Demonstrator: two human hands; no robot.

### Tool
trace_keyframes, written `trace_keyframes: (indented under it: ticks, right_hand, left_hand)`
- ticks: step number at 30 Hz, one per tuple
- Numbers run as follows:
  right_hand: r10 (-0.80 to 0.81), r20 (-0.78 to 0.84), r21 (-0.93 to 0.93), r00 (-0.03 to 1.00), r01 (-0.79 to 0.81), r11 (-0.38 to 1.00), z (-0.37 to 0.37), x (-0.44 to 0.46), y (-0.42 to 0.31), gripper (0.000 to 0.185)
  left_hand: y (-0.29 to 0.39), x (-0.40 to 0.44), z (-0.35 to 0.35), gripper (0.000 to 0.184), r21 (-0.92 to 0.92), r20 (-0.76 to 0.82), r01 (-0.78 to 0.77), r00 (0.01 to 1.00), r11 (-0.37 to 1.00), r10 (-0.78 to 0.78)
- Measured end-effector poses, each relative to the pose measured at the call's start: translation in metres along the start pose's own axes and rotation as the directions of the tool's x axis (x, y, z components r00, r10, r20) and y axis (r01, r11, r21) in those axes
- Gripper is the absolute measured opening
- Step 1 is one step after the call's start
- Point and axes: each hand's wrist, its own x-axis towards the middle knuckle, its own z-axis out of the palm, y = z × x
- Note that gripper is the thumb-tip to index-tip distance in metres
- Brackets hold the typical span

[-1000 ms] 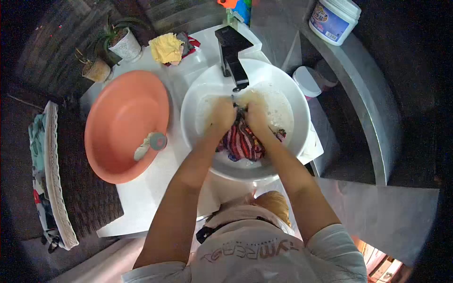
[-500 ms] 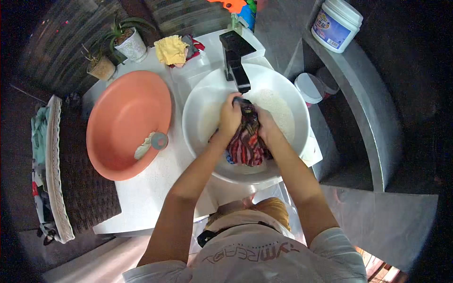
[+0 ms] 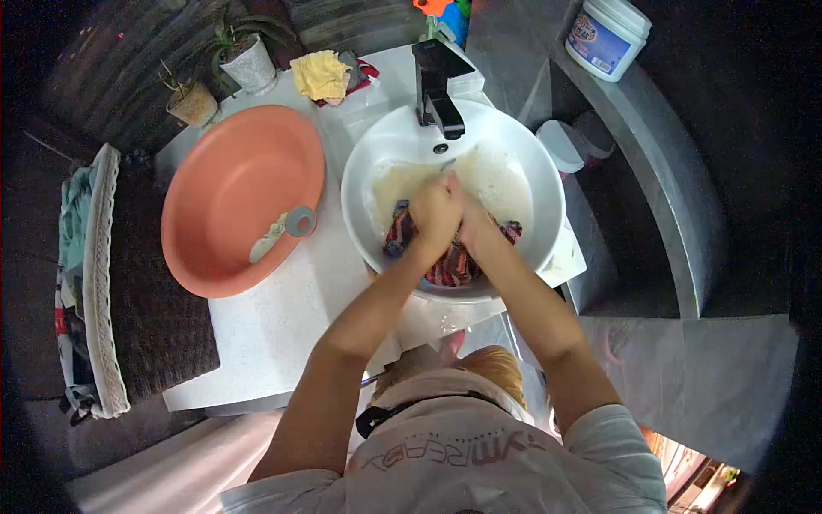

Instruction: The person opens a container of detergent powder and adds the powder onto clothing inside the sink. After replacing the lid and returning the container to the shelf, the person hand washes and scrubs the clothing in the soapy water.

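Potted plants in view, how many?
2: one in a white pot, the other in a tan pot just left of it in the view, both beyond the far rim of the orange basin. The dark picture edges could hide more.

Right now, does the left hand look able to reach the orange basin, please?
Probably yes: the left hand would have to leave the striped cloth and clear the white sink rim, but nothing else visible blocks the way to the orange basin on its left.
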Motion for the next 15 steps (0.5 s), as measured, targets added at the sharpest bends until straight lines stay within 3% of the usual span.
trace_keyframes:
  ticks: [1,2,3,5,6,7,9,12,13,14,15]
  right_hand:
    - [0.014,0.087,0.115,0.996,-0.024,0.993,-0.006,-0.003,-0.003,0.028]
    - [-0.07,0.497,0.464,0.865,-0.197,0.863,-0.019,0.011,0.007,0.03]
    - [-0.14,0.812,0.502,0.567,-0.555,0.664,-0.034,0.027,0.018,0.031]
    - [-0.201,0.77,0.472,0.605,-0.329,0.818,-0.038,0.029,0.029,0.03]
    - [-0.005,0.18,0.16,0.984,-0.024,0.987,-0.034,0.032,0.029,0.028]
    - [0.187,-0.026,0.004,0.982,-0.187,0.982,0.017,-0.025,-0.01,0.032]
    - [0.209,-0.01,-0.058,0.978,-0.21,0.976,0.033,-0.048,-0.023,0.033]
    - [0.105,0.018,-0.251,0.994,-0.097,0.963,0.011,-0.037,-0.039,0.041]
    - [0.062,0.039,-0.346,0.997,-0.045,0.937,0.001,-0.035,-0.048,0.045]
    - [-0.039,-0.031,-0.45,0.999,0.021,0.893,-0.011,-0.035,-0.06,0.046]
    - [-0.149,-0.089,-0.55,0.985,0.077,0.832,-0.016,-0.038,-0.071,0.049]
  left_hand:
    - [0.009,-0.01,-0.002,0.03,0.034,0.041,-0.005,0.999,0.999,0.003]
    - [0.018,-0.017,-0.003,0.03,-0.017,0.021,-0.023,0.999,1.0,0.024]
    - [0.027,-0.025,-0.005,0.03,-0.066,0.002,-0.043,0.999,0.997,0.044]
    - [0.021,-0.021,0.002,0.034,0.124,0.18,0.049,0.981,0.991,-0.071]
    - [0.005,-0.004,0.001,0.036,0.059,0.168,0.122,0.977,0.991,-0.131]
    - [-0.017,0.017,-0.004,0.037,-0.011,0.154,0.194,0.97,0.981,-0.19]
    - [-0.048,0.029,-0.004,0.047,-0.125,0.164,0.276,0.953,0.953,-0.255]
    - [-0.061,0.039,-0.018,0.046,-0.322,0.425,0.349,0.884,0.88,-0.195]
    - [-0.061,0.042,-0.028,0.045,-0.332,0.524,0.372,0.837,0.867,-0.159]
    - [-0.08,0.041,-0.029,0.045,-0.282,0.691,0.306,0.722,0.91,-0.028]
    - [-0.056,0.034,-0.055,0.044,-0.249,0.782,0.213,0.62,0.945,0.067]
